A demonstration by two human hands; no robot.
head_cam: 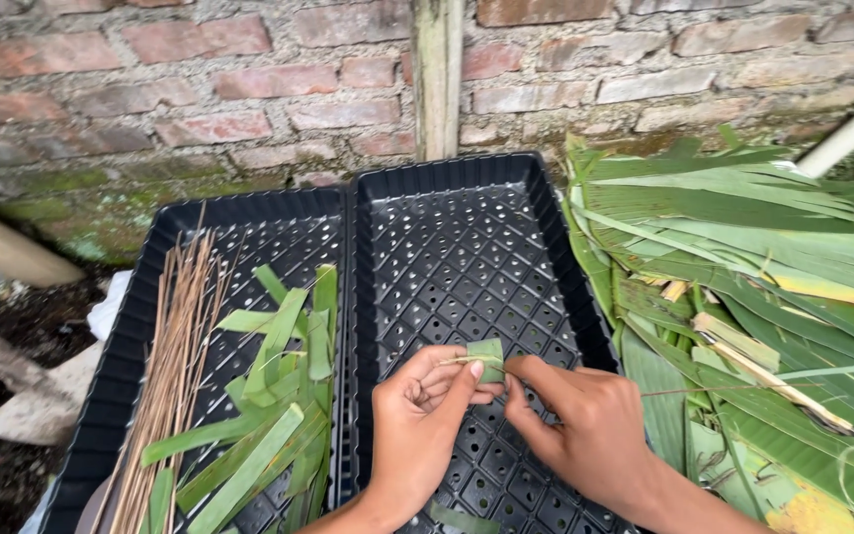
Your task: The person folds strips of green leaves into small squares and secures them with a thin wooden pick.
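Green leaf, folded into a small piece [491, 358], sits pinched between both hands above the right black tray [467, 247], roughly over its near half. The left hand [425, 405] comes up from the bottom edge with the wrist bent slightly inward; its thumb and curled fingers close on the left side of the folded piece, and a thin pale stick [467, 361] lies across its fingertips, one end reaching into the leaf. The right hand [585, 425] enters from the lower right, forearm angled toward the centre, with thumb and forefinger pressed on the right edge of the same piece. The two hands are close together, fingertips almost meeting around the leaf. Beside them, the left black tray [130, 326] holds a heap of cut green leaf strips [279, 396] and a bundle of thin brown sticks [175, 346] along its left side. A pile of large banana leaves [743, 277] lies just right of the trays, against a brick wall [200, 89].
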